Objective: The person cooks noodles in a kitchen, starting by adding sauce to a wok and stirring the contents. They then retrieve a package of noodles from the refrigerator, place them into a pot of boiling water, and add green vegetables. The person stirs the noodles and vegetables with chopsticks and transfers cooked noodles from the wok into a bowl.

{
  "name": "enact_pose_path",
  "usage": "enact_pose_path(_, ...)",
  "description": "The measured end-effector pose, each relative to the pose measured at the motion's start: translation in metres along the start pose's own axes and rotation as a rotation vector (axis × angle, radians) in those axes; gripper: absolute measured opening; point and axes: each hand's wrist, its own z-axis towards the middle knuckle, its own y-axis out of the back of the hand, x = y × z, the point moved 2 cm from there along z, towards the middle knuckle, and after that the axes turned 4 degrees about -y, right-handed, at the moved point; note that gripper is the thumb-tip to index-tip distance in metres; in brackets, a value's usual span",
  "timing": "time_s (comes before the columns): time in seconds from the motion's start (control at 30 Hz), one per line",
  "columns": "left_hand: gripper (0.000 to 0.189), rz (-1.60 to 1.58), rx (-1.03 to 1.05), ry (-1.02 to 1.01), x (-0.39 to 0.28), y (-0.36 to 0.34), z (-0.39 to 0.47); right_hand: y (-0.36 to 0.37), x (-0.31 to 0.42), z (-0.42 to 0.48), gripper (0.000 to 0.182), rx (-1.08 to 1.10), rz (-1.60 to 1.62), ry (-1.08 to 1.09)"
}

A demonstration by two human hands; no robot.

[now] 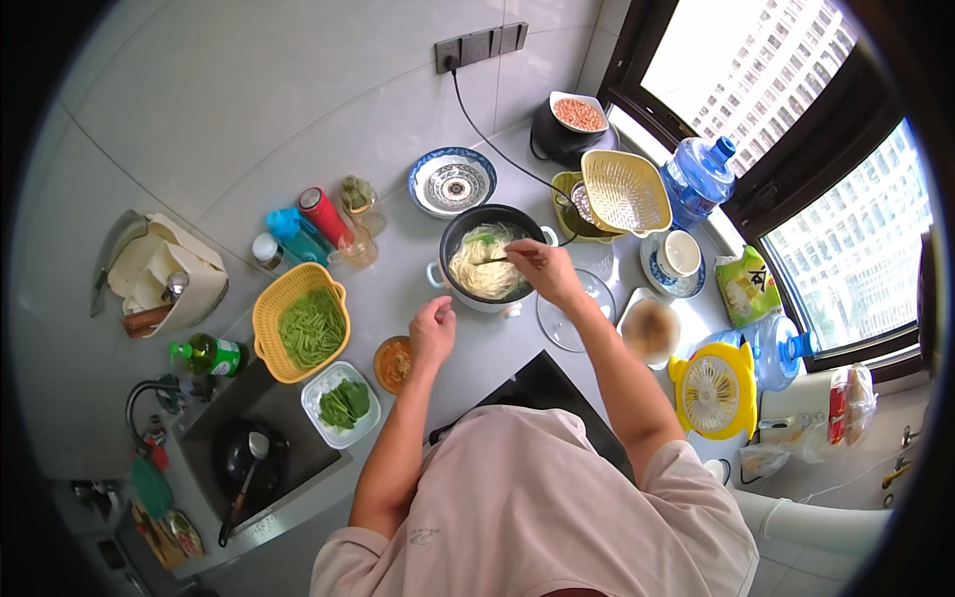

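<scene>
My right hand (546, 267) grips dark chopsticks (492, 260), whose tips reach into pale noodles (477, 272) inside an electric cooking pot (456, 218). Some green vegetable shows among the noodles near the pot's far side. Close to the pot's near left side, my left hand (433, 330) hovers with its fingers curled and nothing visible in them. A bowl of orange-red sauce (391, 364) sits just left of my left wrist. Under my right forearm lies a clear glass lid (561, 322), partly hidden.
Left stand a yellow basket of cut green vegetables (313, 324), a plastic tub of leaves (345, 404) and the sink (298, 440) with a wok. Behind the pot is a patterned bowl (452, 181). A power cord (492, 145) hangs nearby. Right are a yellow fan (712, 389) and water jugs (697, 179).
</scene>
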Motion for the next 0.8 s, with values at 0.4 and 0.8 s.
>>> enact_pose_path(0.4, 0.024, -0.002, 0.024, 0.002, 0.009, -0.009, -0.001, 0.010, -0.070, -0.004, 0.021, -0.333, 0.585, -0.352)
enact_pose_path(0.8, 0.024, 0.022, 0.032, 0.044, 0.001, -0.012, 0.000, -0.024, -0.013, -0.031, 0.023, 0.053, 0.258, -0.132)
